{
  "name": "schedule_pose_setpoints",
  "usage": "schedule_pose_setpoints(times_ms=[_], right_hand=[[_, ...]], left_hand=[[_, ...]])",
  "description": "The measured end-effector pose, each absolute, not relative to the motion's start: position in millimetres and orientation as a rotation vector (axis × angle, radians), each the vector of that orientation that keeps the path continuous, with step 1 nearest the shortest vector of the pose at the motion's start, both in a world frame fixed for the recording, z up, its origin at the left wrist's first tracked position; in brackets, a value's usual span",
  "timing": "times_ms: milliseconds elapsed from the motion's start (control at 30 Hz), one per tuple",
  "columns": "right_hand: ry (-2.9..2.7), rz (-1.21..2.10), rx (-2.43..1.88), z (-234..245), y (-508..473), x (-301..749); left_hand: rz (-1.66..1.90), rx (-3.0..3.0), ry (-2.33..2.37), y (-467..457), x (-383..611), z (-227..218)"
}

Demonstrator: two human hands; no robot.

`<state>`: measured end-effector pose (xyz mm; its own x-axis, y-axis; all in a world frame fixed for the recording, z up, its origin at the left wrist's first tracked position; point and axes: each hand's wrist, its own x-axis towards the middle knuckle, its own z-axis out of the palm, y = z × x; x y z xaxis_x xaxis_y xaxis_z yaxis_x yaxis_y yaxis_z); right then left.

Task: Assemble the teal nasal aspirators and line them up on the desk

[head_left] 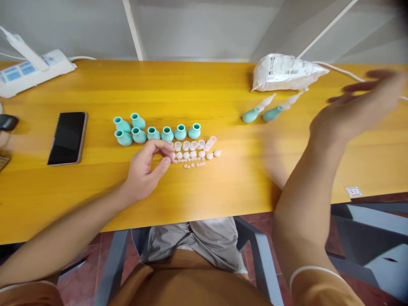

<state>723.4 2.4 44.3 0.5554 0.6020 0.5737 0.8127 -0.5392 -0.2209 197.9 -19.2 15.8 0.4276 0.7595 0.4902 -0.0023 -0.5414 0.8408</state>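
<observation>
My left hand is at the left end of several rows of small parts, its fingers curled loosely and thumb apart from them, with nothing visible in its grasp. Behind it stand several teal rubber bulbs with open necks. Small clear cups, white round pieces with pointed tips and tiny pinkish discs lie in rows beside the fingertips. My right hand, smeared by motion, is raised at the right with fingers stretched out. Left of it lie two teal bulbs fitted with translucent nozzles.
At the back right sits a white plastic bag, with a white cable running past it. A black phone and a white power strip occupy the left side. A small sticker is near the table's front edge.
</observation>
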Motion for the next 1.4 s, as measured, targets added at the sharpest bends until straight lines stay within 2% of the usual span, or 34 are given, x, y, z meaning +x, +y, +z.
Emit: schedule_pose_setpoints(times_ms=[67,133,233,433,533,767,1400], right_hand=[[-0.913,-0.792,-2.034,55,8,703],[-0.940,-0.699,-1.731,61,8,676],[-1.329,-0.238,-1.524,60,-1,637],[-1.947,0.794,-1.604,48,-5,604],[-2.053,1.103,-1.662,46,-2,604],[-2.071,1.309,-1.577,47,-7,601],[-2.142,1.240,-1.387,55,-9,578]], left_hand=[[1.180,1.887,0.657,-19,198,15],[1.149,1.926,0.687,-18,197,17],[1.025,2.137,0.743,-15,196,20],[0.702,2.669,0.673,-17,193,19],[0.681,2.831,0.658,-22,194,12],[0.680,3.000,0.624,-27,199,3],[0.740,2.852,0.659,-25,216,-4]])
